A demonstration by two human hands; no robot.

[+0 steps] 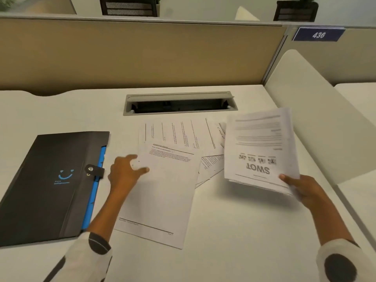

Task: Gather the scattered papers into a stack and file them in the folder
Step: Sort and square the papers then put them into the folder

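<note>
from the head camera, a white desk (234, 231) fills the view. the landmark here is the grey cable slot (180, 103) cut into the desk top.

just in front of the slot, a few loose papers (183, 133) lie flat and overlap each other. nearer to the person than those, one big sheet (162, 190) lies on top of them, tilted a little, with lines of print near its top.

the left hand (126, 171) is over the left top corner of that big sheet. its fingers (142, 170) are spread apart and reach onto the paper's edge. it is hard to tell if the tips press the sheet or float just above it. nothing is pinched in this hand.

in front and to the right of the slot, the right hand (305, 190) holds a small stack of papers (260, 147) up off the desk. the thumb lies on top of the stack's near corner and the other fingers are hidden below it, so the hand is clamped on the stack. the top page says "swot" upside down. the stack looks blurry.

far to the left of the slot and nearer the person, a black folder (44, 184) lies flat and closed. it has a blue edge, a snap tab and a little blue smile. it is apart from both hands.

both arms wear white sleeves (87, 259) with dark spots.
</note>
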